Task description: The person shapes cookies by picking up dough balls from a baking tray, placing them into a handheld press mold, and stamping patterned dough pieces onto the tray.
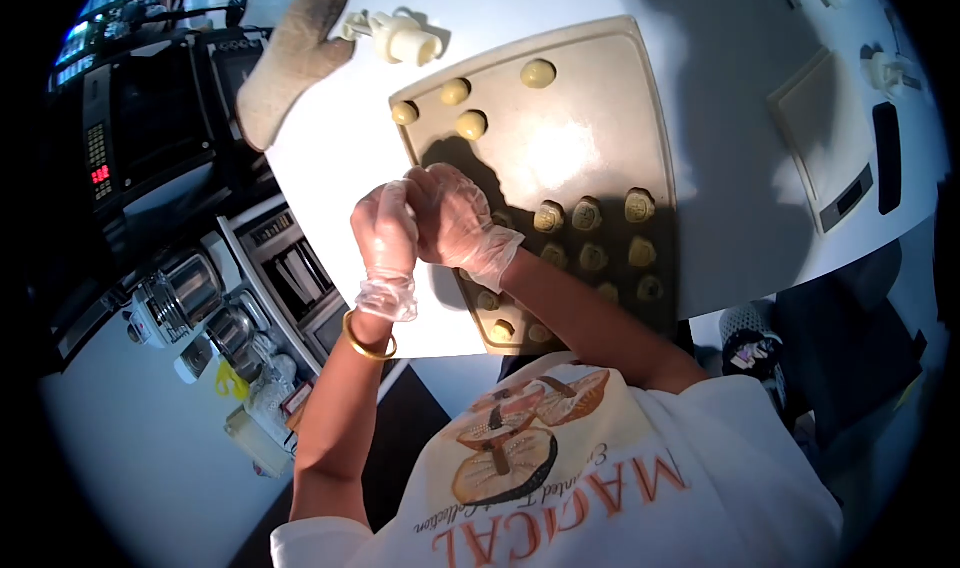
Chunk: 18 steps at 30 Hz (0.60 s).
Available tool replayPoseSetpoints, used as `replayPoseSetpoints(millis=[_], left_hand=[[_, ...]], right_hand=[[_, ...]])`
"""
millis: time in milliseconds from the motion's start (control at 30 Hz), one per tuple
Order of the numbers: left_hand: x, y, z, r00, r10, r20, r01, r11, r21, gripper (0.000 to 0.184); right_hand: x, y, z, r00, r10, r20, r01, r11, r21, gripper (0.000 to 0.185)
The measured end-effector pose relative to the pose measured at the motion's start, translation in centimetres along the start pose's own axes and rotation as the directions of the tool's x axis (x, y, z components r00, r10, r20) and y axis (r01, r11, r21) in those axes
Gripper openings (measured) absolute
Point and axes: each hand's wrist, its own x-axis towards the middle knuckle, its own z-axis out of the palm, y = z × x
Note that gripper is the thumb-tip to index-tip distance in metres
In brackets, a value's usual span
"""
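Observation:
My left hand (385,230), in a clear glove and with a gold bangle at the wrist, is closed against my right hand. The gloved right hand (452,216) has its fingers curled and pressed to the left one. Whatever lies between them is hidden. Both are over the left edge of a beige baking tray (655,98). Smooth pale dough balls, one of them a ball (471,124) just above my hands, lie in the tray's upper part. Several flattened, patterned dough pieces (588,213) sit in rows in its lower part, partly in shadow.
An oven mitt (290,63) and a cream plastic tool (405,40) lie beyond the tray on the white table (720,238). A flat device with a display (815,133) is at the right. Ovens (150,118) and metal bowls (195,283) stand at the left.

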Motion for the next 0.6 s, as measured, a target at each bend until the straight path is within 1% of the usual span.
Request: replayPoseSetpoints(millis=[67,133,200,233,267,333,367,400,433,467,500,533,567,600], left_hand=[[-0.2,-0.3,0.0,0.994,-0.094,-0.051,0.089,0.993,-0.081,0.033],[-0.3,0.4,-0.7,0.997,-0.069,-0.036,0.064,0.991,-0.115,0.034],[-0.8,0.4,-1.8,0.998,0.044,-0.048,-0.051,0.988,-0.147,0.031],[-1.2,0.7,-2.6,0.998,0.060,0.004,-0.058,0.985,-0.163,0.027],[-1.7,1.0,-3.3,0.994,0.097,0.050,-0.084,0.973,-0.216,0.028],[-2.8,2.0,-4.5,0.994,-0.083,0.069,0.095,0.979,-0.182,0.040],[-2.8,0.9,-5.4,0.981,-0.099,0.167,0.134,0.967,-0.215,0.056],[-3.1,0.5,-5.7,0.979,-0.107,0.173,0.145,0.964,-0.223,0.056],[-3.2,0.3,-5.9,0.956,-0.134,0.262,0.197,0.953,-0.231,0.059],[-3.1,0.1,-5.9,0.924,-0.155,0.351,0.246,0.941,-0.231,0.062],[-3.1,-0.3,-5.9,0.903,-0.161,0.397,0.281,0.923,-0.264,0.065],[-3.0,-0.7,-5.8,0.899,-0.160,0.407,0.284,0.921,-0.266,0.065],[-2.8,-1.2,-5.7,0.886,-0.174,0.429,0.308,0.914,-0.265,0.063],[-2.7,-1.6,-5.5,0.873,-0.188,0.450,0.331,0.906,-0.262,0.060]], right_hand=[[-0.1,-0.2,0.1,1.000,0.003,0.014,-0.002,0.999,-0.044,0.023],[-0.2,-0.3,-0.2,1.000,-0.019,-0.002,0.018,0.994,-0.106,0.034],[-0.5,-0.3,-0.2,0.999,-0.035,0.017,0.036,0.994,-0.108,0.053],[-0.3,-0.5,-0.7,0.996,-0.016,0.092,0.025,0.995,-0.099,0.072],[-0.2,-0.6,-1.4,0.989,-0.043,0.144,0.056,0.995,-0.087,0.084],[0.0,-1.1,-3.4,0.963,-0.037,0.267,0.100,0.969,-0.226,0.088],[0.0,-1.3,-4.9,0.938,0.067,0.340,0.016,0.971,-0.237,0.087],[0.0,-1.5,-6.6,0.896,0.172,0.409,-0.068,0.964,-0.257,0.086],[-0.1,-1.3,-7.9,0.905,0.182,0.385,-0.076,0.959,-0.275,0.080],[-0.7,-0.6,-8.8,0.945,0.134,0.298,-0.058,0.966,-0.251,0.074],[-1.0,-0.6,-9.8,0.944,0.176,0.278,-0.108,0.964,-0.244,0.071],[-1.1,-0.7,-10.5,0.941,0.220,0.256,-0.160,0.959,-0.235,0.069],[-1.3,-0.6,-10.9,0.959,0.199,0.201,-0.155,0.964,-0.215,0.061],[-1.5,-0.4,-11.1,0.958,0.206,0.199,-0.161,0.962,-0.222,0.061]])
